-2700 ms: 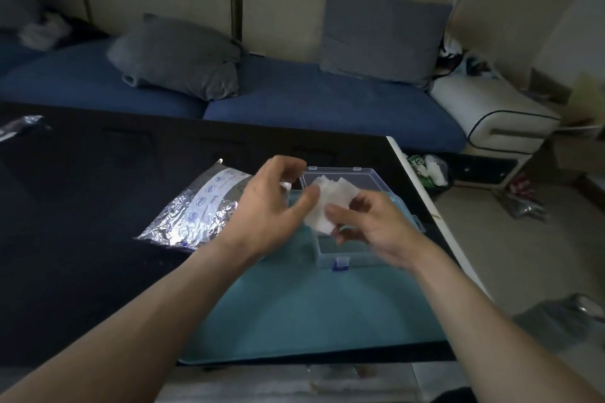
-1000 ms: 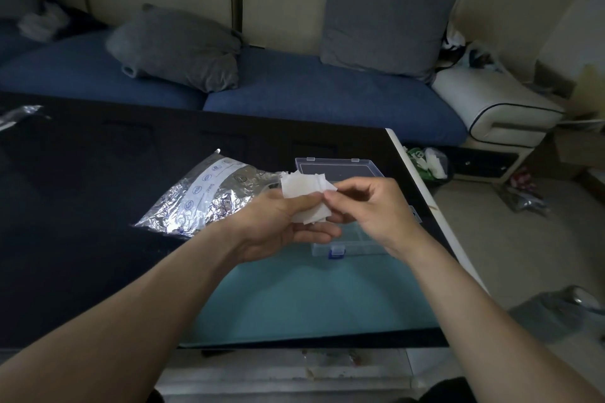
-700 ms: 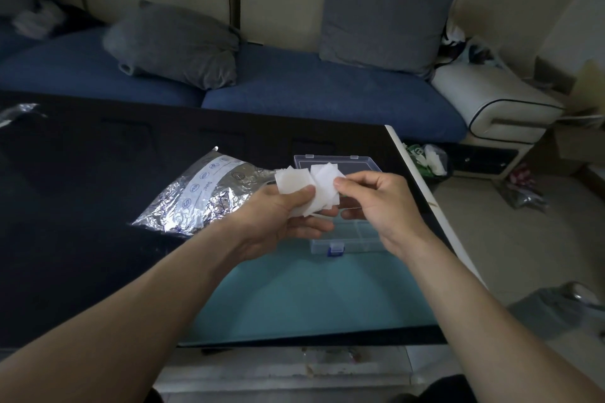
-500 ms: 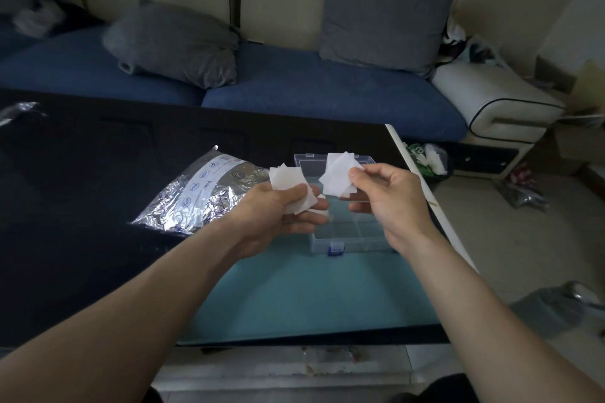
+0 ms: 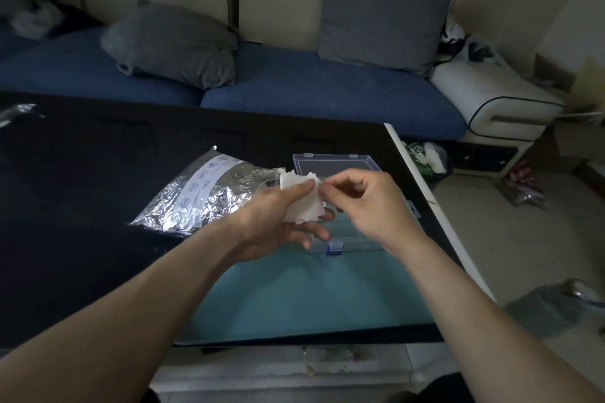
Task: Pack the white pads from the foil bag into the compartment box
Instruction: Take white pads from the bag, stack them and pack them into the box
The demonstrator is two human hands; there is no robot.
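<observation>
My left hand (image 5: pixel 278 222) holds a small stack of white pads (image 5: pixel 302 199) above the near-left part of the clear compartment box (image 5: pixel 357 239). The fingertips of my right hand (image 5: pixel 366 203) pinch the right edge of that stack. The box lies on a teal mat (image 5: pixel 304 298), its lid (image 5: pixel 334 164) open toward the sofa and a blue latch (image 5: pixel 334 249) on its front. My hands hide most of the compartments. The crumpled foil bag (image 5: pixel 203 196) lies on the dark table, left of the box, its mouth toward my left hand.
The black table (image 5: pixel 82 206) ends at a white edge (image 5: pixel 425 199) just right of the box. Behind it stands a blue sofa (image 5: pixel 311 88) with grey cushions. Another foil scrap (image 5: pixel 16 111) lies at the far left. Bags and clutter sit on the floor to the right.
Half a second ago my right hand held one pad apart, over the box. It has returned to the stack in my left hand, and no separate pad shows in it.
</observation>
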